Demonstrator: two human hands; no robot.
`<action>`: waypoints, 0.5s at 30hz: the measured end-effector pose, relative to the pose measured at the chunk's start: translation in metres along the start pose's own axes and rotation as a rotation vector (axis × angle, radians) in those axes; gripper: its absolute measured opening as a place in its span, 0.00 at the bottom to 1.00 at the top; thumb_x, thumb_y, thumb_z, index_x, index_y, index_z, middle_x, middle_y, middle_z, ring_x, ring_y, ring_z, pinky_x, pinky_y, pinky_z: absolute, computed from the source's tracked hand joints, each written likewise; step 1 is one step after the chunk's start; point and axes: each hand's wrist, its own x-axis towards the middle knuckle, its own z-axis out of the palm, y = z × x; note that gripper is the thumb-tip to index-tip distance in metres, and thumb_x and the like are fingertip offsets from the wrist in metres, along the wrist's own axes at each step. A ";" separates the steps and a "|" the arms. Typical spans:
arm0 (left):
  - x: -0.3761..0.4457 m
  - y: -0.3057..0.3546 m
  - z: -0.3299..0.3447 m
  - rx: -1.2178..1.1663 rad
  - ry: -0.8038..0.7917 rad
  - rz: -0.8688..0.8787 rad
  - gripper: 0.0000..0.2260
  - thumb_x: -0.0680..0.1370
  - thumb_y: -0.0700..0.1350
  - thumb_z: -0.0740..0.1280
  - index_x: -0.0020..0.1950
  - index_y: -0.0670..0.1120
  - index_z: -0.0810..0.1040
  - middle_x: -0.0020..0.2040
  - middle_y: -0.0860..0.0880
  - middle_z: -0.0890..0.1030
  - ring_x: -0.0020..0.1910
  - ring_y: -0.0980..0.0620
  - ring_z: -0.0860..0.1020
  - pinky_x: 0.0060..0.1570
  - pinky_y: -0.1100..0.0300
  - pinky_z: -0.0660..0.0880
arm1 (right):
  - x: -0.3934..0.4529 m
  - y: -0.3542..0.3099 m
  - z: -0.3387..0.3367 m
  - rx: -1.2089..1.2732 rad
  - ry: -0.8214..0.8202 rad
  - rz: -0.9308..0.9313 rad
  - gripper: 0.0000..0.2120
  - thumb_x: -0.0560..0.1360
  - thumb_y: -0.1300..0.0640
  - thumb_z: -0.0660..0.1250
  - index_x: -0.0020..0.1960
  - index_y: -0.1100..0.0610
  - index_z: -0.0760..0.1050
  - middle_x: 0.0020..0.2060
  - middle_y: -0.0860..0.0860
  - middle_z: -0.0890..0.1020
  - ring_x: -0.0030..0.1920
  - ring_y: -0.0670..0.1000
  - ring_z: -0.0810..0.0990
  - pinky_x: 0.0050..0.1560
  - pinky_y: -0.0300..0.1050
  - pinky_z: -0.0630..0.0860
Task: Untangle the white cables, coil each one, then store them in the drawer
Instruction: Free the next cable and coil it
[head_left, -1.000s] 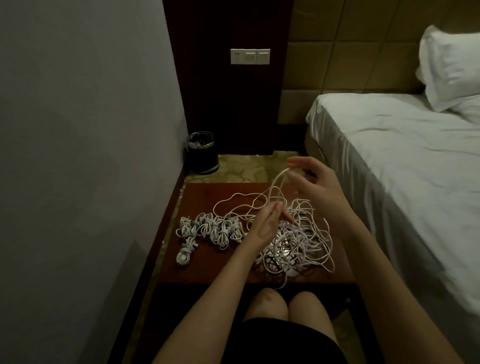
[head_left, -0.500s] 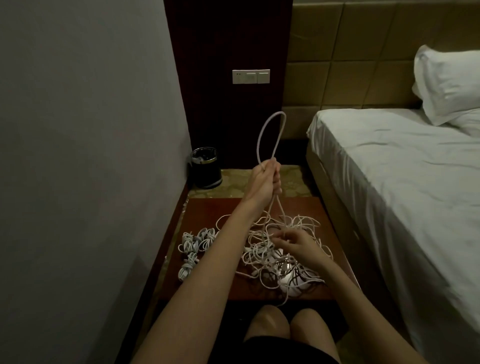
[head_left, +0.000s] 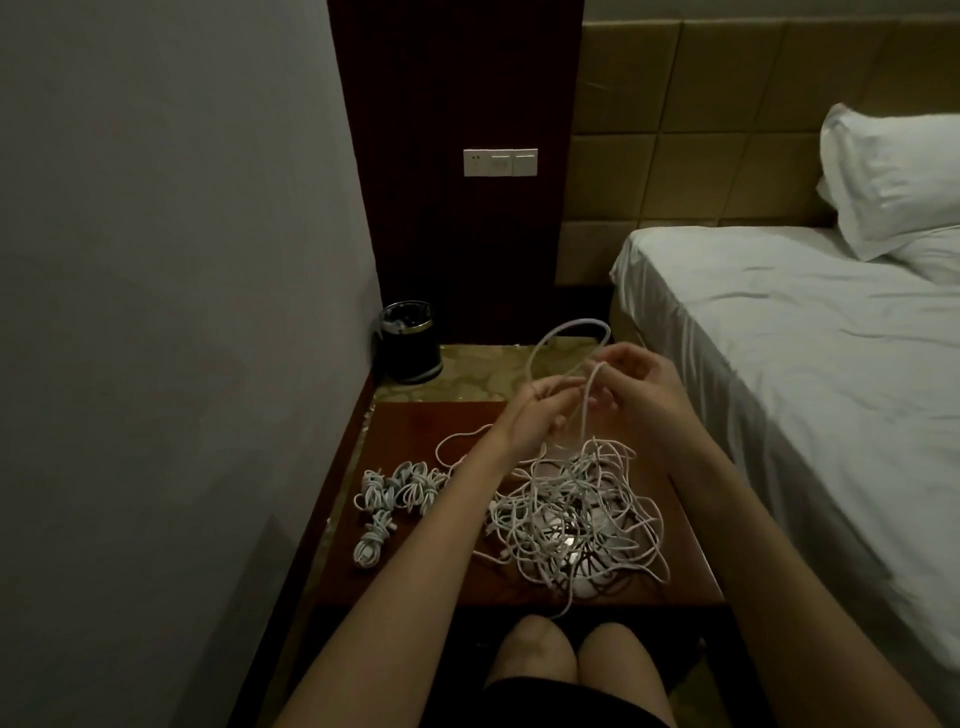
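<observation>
A tangled heap of white cables (head_left: 576, 512) lies on the right half of the red-brown nightstand (head_left: 415, 577). Several coiled white cables (head_left: 395, 488) sit in a group on its left side. One white cable (head_left: 571, 332) rises from the heap in a loop above the table's far edge. My left hand (head_left: 540, 410) grips that cable where its strands come down. My right hand (head_left: 628, 384) pinches the same cable just to the right, fingers curled round it. The drawer is not visible.
A black waste bin (head_left: 408, 340) stands on the floor behind the nightstand by the grey wall. A bed with a white sheet (head_left: 779, 364) and pillow (head_left: 893, 176) runs along the right. My knees (head_left: 566, 649) are under the table's near edge.
My left hand has come down from its raised position, lowering the cable loop. My right hand has risen from the heap and now holds the cable beside the left hand.
</observation>
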 end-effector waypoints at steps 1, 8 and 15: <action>0.001 0.003 0.003 -0.023 -0.036 -0.011 0.08 0.83 0.39 0.58 0.54 0.41 0.77 0.31 0.56 0.79 0.23 0.63 0.69 0.25 0.72 0.64 | 0.003 -0.008 0.002 0.019 0.012 -0.026 0.07 0.74 0.66 0.69 0.41 0.56 0.77 0.30 0.49 0.79 0.28 0.44 0.74 0.30 0.36 0.72; 0.014 0.027 -0.006 -0.096 0.165 0.076 0.15 0.84 0.43 0.56 0.36 0.46 0.67 0.28 0.52 0.66 0.20 0.62 0.63 0.22 0.70 0.61 | -0.014 0.005 0.002 0.040 -0.062 0.110 0.18 0.65 0.56 0.67 0.55 0.51 0.75 0.44 0.49 0.80 0.35 0.45 0.77 0.35 0.41 0.73; 0.020 0.061 -0.012 -0.315 0.232 0.174 0.16 0.84 0.43 0.54 0.37 0.47 0.66 0.24 0.56 0.66 0.22 0.61 0.62 0.25 0.69 0.62 | -0.049 0.073 0.032 -0.417 -0.406 0.240 0.08 0.77 0.50 0.67 0.54 0.51 0.76 0.49 0.47 0.81 0.45 0.45 0.81 0.48 0.42 0.78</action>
